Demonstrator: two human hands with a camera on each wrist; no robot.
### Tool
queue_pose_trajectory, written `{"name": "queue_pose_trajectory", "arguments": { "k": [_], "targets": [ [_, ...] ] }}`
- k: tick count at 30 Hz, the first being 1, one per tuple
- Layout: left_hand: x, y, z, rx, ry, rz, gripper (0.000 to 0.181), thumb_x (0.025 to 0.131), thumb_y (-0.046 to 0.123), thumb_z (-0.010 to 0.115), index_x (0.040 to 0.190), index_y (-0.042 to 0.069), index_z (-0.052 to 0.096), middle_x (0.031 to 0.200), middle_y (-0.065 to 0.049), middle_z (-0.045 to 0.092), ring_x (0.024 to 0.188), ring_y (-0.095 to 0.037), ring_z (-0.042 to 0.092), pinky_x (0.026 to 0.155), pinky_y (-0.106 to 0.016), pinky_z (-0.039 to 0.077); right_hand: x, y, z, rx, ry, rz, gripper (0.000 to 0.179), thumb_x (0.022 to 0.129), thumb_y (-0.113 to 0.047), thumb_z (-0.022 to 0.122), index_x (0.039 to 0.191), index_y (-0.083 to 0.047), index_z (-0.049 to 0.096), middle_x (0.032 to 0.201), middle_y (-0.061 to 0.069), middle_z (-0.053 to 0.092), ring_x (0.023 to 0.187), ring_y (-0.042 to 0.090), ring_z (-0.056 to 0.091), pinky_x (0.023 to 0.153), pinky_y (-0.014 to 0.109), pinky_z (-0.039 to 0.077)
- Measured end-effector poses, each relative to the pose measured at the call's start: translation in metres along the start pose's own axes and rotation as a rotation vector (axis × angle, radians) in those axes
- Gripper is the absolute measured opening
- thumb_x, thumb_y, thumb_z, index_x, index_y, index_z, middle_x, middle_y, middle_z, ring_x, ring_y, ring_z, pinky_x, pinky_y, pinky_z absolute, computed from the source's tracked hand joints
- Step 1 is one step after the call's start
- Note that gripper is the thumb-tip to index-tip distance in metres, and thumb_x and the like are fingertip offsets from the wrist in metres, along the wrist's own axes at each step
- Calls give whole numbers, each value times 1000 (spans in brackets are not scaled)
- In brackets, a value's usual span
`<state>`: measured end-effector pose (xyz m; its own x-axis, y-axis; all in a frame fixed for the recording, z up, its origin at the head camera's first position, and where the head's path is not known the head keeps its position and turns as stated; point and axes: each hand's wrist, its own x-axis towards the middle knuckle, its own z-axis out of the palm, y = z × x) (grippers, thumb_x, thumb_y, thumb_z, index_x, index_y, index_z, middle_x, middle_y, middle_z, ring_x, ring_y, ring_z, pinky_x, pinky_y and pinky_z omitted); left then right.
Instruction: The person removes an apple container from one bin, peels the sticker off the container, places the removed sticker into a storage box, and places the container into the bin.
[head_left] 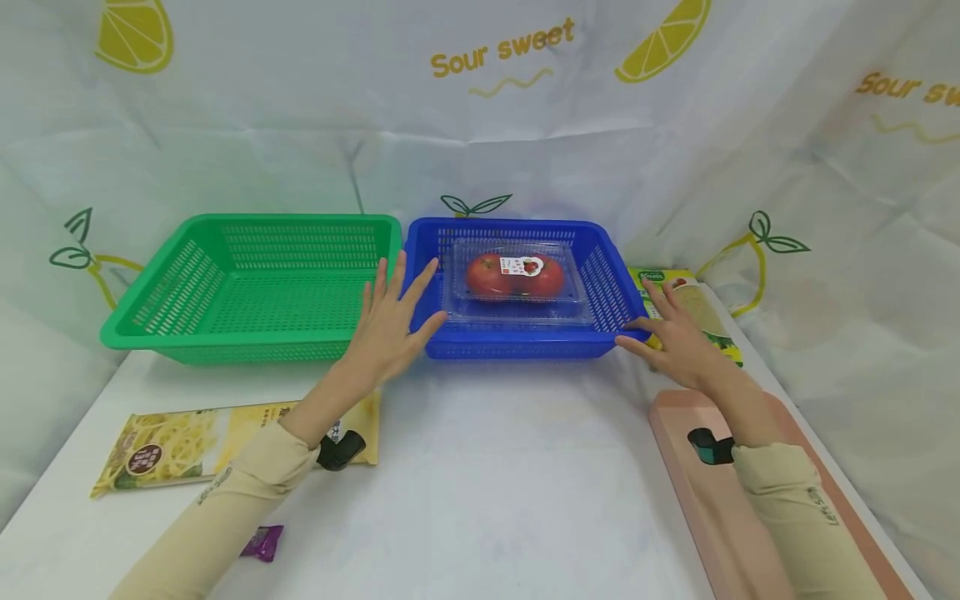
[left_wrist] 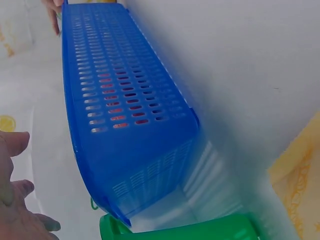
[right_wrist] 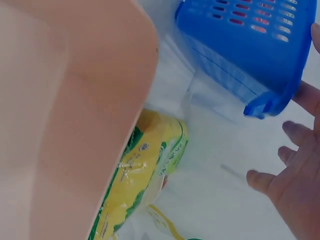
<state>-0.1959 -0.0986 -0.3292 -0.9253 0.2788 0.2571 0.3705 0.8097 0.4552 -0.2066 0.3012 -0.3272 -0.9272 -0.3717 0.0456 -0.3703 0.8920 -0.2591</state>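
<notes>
A blue plastic basket point(head_left: 517, 346) stands between the hands. Inside it lies a clear plastic box point(head_left: 517, 312) with red tomatoes and a white label. My left hand point(head_left: 386, 333) hovers with spread, straight fingers at the left front corner of this basket, overlapping the green basket point(head_left: 225, 337) in the head view. The left wrist view shows its fingers beside the blue rim, holding nothing. My right hand point(head_left: 678, 346) is at the basket's right front corner, fingers extended, thumb and index fingertips right at the rim. In the right wrist view its fingers point(right_wrist: 262, 181) are spread and hold nothing.
A yellow noodle packet point(head_left: 247, 433) lies at the front left, partly under the left forearm. Near the left sleeve is a small purple wrapped item point(head_left: 264, 543). A yellow-green Knorr packet point(head_left: 708, 312) lies behind the right hand. A pink bin point(head_left: 678, 442) stands below the right forearm.
</notes>
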Motion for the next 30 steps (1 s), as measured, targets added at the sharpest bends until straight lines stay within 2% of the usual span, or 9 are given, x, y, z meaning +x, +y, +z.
{"name": "queue_pose_trajectory", "arguments": {
  "k": [9, 12, 15, 19, 21, 23, 26, 28, 30],
  "targets": [
    [8, 2, -2, -105, 42, 18, 62, 98, 36, 54, 152, 16, 30, 159, -17, 13, 145, -35, -5, 109, -63, 17, 2, 6, -12, 42, -7, -106, 32, 93, -27, 64, 106, 2, 71, 145, 28, 37, 133, 51, 26, 102, 69, 23],
    [11, 4, -1, -156, 49, 31, 58, 97, 29, 58, 148, 12, 37, 157, -18, 21, 145, -36, 4, 111, -60, 18, 4, 12, -13, 78, 25, -186, 22, 90, -18, 68, 100, 1, 73, 134, 28, 50, 123, 49, 44, 97, 60, 38],
    [15, 7, -1, -237, 28, 29, 53, 97, 25, 60, 144, 8, 43, 154, -18, 28, 144, -35, 16, 113, -55, 19, 6, 18, -12, 138, 69, -252, 14, 86, -12, 73, 94, -1, 75, 123, 26, 60, 107, 42, 59, 72, 38, 53],
    [20, 10, -2, -374, -31, -20, 50, 95, 23, 63, 141, 9, 48, 148, -16, 40, 129, -32, 44, 103, -47, 40, 10, 25, -11, 233, 63, -223, 12, 83, -11, 76, 92, -3, 76, 120, 24, 63, 101, 39, 62, 49, 22, 37],
    [22, 11, -2, -427, -52, -46, 49, 93, 22, 65, 139, 10, 50, 143, -15, 47, 111, -33, 56, 91, -43, 49, 11, 28, -12, 278, 41, -188, 13, 83, -11, 76, 93, -3, 76, 122, 23, 62, 108, 40, 59, 55, 18, 38],
    [26, 12, -2, -484, -68, -71, 47, 92, 19, 66, 136, 10, 53, 141, -14, 49, 108, -34, 59, 88, -40, 51, 12, 30, -13, 327, 21, -169, 14, 81, -8, 77, 94, -2, 76, 122, 24, 62, 113, 43, 55, 81, 24, 45],
    [31, 12, -5, -573, -101, -135, 45, 91, 16, 69, 133, 9, 57, 142, -12, 48, 120, -35, 54, 96, -41, 47, 13, 33, -15, 391, 2, -151, 16, 78, -5, 78, 93, -1, 76, 120, 25, 62, 118, 39, 53, 111, 49, 24],
    [34, 11, -7, -648, -128, -192, 45, 90, 14, 69, 133, 9, 57, 145, -11, 46, 130, -34, 44, 101, -41, 43, 14, 34, -15, 404, -7, -138, 17, 78, -5, 78, 94, 0, 76, 120, 26, 62, 120, 40, 51, 111, 48, 24],
    [37, 9, -8, -732, -151, -247, 47, 90, 12, 69, 134, 8, 56, 146, -10, 45, 131, -31, 44, 101, -39, 44, 15, 34, -14, 406, -12, -119, 17, 79, -6, 78, 94, 0, 76, 121, 25, 62, 121, 39, 51, 102, 30, 38]
  ]
}}
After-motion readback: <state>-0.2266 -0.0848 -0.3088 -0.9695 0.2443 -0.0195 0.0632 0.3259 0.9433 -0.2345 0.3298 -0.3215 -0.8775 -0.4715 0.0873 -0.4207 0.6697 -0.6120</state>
